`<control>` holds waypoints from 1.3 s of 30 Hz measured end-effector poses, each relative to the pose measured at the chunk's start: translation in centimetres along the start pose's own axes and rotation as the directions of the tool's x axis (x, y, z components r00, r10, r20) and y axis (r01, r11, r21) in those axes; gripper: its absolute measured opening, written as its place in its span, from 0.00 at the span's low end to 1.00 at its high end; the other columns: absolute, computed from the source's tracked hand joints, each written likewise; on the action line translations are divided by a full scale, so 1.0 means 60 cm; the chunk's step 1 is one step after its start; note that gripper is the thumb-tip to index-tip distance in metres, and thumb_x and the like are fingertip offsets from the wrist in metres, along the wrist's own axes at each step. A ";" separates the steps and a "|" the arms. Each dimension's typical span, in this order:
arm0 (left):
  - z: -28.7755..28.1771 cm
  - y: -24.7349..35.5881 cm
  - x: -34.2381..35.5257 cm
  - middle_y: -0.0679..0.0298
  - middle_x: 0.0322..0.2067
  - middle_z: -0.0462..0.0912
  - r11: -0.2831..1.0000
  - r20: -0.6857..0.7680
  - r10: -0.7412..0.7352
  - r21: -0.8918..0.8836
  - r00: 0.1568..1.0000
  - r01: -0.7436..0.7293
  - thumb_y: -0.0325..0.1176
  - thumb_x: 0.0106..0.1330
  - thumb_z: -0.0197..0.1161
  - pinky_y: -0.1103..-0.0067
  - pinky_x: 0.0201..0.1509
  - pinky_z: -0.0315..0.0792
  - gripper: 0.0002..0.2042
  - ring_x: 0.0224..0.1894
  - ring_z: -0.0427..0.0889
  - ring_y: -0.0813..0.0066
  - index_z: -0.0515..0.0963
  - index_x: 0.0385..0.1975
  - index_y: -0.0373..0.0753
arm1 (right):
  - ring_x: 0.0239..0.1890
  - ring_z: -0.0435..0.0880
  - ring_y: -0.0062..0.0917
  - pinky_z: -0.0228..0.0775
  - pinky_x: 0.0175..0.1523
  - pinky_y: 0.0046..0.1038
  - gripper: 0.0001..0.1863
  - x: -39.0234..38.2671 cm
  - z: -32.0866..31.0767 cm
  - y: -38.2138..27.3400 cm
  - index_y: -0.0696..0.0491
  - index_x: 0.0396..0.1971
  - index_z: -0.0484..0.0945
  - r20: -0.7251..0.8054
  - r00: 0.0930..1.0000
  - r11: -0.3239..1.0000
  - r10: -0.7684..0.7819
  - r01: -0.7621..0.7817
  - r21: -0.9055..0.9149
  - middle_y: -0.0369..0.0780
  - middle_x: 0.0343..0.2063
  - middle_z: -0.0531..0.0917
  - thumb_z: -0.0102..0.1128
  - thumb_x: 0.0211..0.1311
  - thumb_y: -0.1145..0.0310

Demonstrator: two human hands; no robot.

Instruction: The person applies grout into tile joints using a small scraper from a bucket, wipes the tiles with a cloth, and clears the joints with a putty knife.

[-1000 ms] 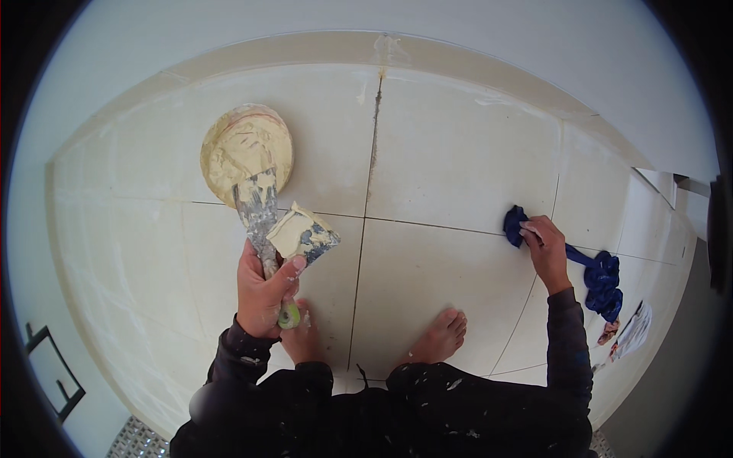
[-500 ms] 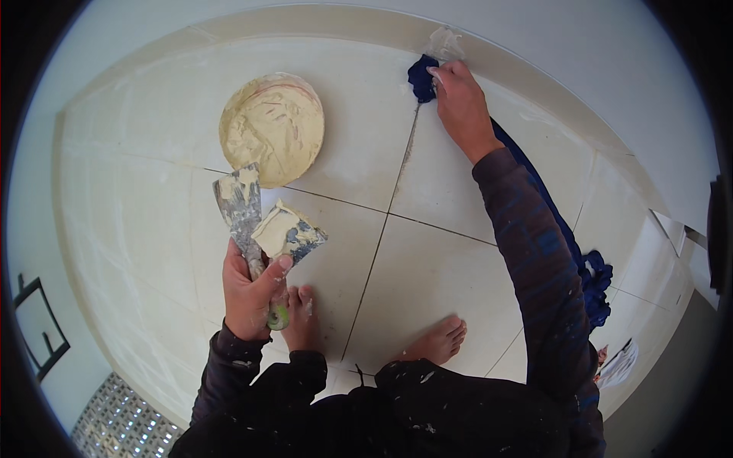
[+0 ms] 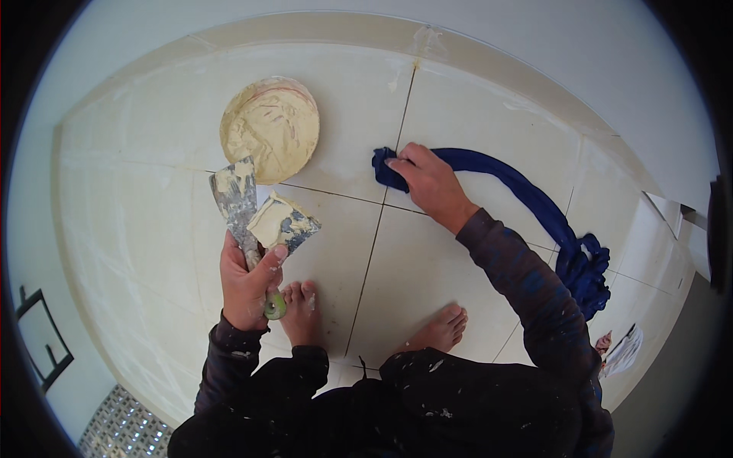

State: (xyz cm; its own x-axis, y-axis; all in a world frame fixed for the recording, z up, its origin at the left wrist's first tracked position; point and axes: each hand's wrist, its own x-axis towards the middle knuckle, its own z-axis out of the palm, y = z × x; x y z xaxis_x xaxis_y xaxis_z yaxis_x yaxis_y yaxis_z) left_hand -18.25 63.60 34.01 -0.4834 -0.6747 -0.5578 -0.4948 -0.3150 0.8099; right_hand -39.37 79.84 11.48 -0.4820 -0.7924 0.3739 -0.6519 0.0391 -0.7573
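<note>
My left hand point(image 3: 249, 281) is closed around two putty knives together. One putty knife point(image 3: 235, 192) points away to the left, smeared with cream paste; the other putty knife point(image 3: 284, 223) carries a thick lump of paste on its blade. Just beyond them a round tub point(image 3: 227, 122) holds cream paste point(image 3: 276, 131). My right hand point(image 3: 435, 183) pinches one bunched end of a dark blue cloth point(image 3: 500, 169) against the floor, by a tile joint. From there the cloth trails in an arc to a crumpled heap at the right.
Large cream floor tiles point(image 3: 321, 237) with dark joints spread below me. A beige skirting strip point(image 3: 321, 29) runs along the far wall. My bare feet point(image 3: 443, 330) stand near. Right of my arm lies a pale, crumpled item point(image 3: 622, 353); a patterned surface point(image 3: 126, 424) shows at lower left.
My right hand has drawn the cloth end back from the far skirting toward me and slightly left along the joint. The far joint is uncovered. My left hand has barely moved.
</note>
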 end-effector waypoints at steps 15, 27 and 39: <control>0.012 0.005 -0.024 0.67 0.41 0.80 0.996 -0.023 0.019 0.087 1.000 -0.017 0.21 0.63 0.72 0.87 0.29 0.71 0.28 0.33 0.75 0.86 0.67 0.61 0.36 | 0.44 0.84 0.36 0.79 0.48 0.33 0.19 -0.141 -0.199 -0.121 0.58 0.52 0.82 0.692 0.640 0.917 0.334 -0.391 -0.080 0.44 0.41 0.83 0.67 0.63 0.68; 0.092 -0.020 -0.002 0.66 0.43 0.77 0.997 0.255 0.020 0.064 0.967 -0.038 0.23 0.61 0.75 0.86 0.32 0.71 0.27 0.30 0.72 0.89 0.65 0.55 0.37 | 0.48 0.81 0.17 0.74 0.58 0.24 0.16 -0.014 -0.062 -0.235 0.63 0.57 0.80 0.388 0.675 -0.179 0.627 -0.360 0.916 0.36 0.48 0.86 0.64 0.74 0.73; 0.009 -0.034 -0.024 0.64 0.50 0.76 0.986 0.085 0.036 0.162 0.996 -0.049 0.18 0.61 0.68 0.85 0.34 0.71 0.24 0.30 0.71 0.87 0.65 0.54 0.36 | 0.56 0.83 0.38 0.78 0.60 0.35 0.16 0.175 -0.087 0.114 0.56 0.52 0.84 -0.092 0.983 0.822 -0.158 0.079 -0.564 0.42 0.54 0.86 0.65 0.63 0.76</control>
State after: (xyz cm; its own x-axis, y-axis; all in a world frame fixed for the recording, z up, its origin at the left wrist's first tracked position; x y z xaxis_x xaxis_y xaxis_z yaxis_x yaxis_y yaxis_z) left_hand -16.96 65.59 33.06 -0.5605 -0.6263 -0.5418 -0.5807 -0.1693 0.7963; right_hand -51.92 74.94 13.02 -0.4250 -0.7291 0.5364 -0.9041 0.3131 -0.2908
